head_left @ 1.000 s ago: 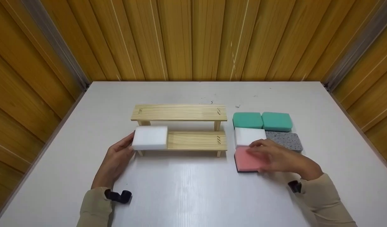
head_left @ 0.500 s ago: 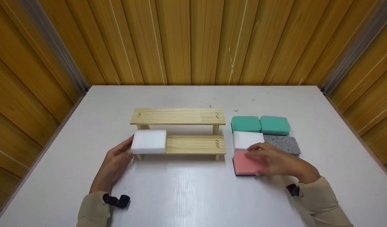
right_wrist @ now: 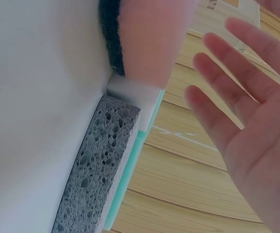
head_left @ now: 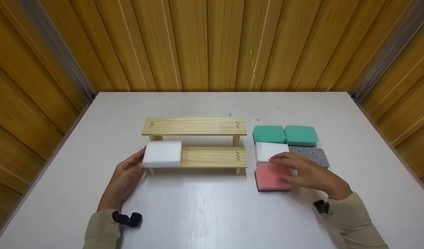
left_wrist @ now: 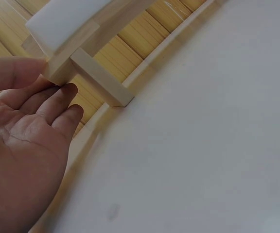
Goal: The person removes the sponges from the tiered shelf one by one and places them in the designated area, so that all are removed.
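My left hand pinches the left end of the lower board of a two-step wooden rack. In the left wrist view the thumb lies on the board's edge, with the fingers below it. Right above that thumb, a white sponge lies on the lower step's left end. On the right, my right hand hovers with spread fingers over a pink sponge with a dark green scouring layer underneath; in the right wrist view a gap shows between fingers and sponge. Behind the pink sponge sits another white sponge, partly covered by the fingers.
Two green sponges lie side by side at the back of the right-hand group. A grey, pored sponge lies beside the white one, its near edge partly behind my right hand. Yellow wood-look panels rise behind the white table.
My right hand's fingers have come away from the pink sponge and spread a little. The left hand keeps its hold at the rack's end. The head view has shifted slightly.
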